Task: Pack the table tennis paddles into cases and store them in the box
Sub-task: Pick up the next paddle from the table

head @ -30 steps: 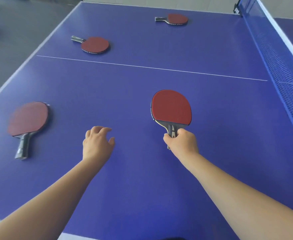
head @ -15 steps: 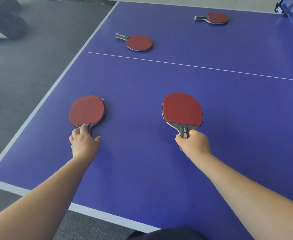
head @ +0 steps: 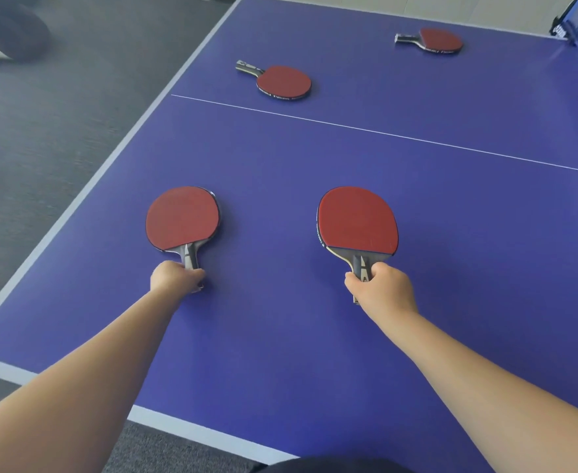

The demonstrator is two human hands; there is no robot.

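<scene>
Head view: left hand [head: 174,276] grips left paddle [head: 182,221] handle near bench [head: 314,336] left edge; right hand [head: 379,285] grips right paddle [head: 357,221] handle, mid-bench.

Single head-mounted view looks forward and down, close above the bench [head: 349,336], which extends beyond the fingers [head: 381,269].

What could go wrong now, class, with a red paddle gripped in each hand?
With the left hand and right hand each gripping a red-rubber paddle, no hand is free for cases.

Two more red paddles lie far across the blue table, perhaps needing a stretch or getting overlooked.
</scene>
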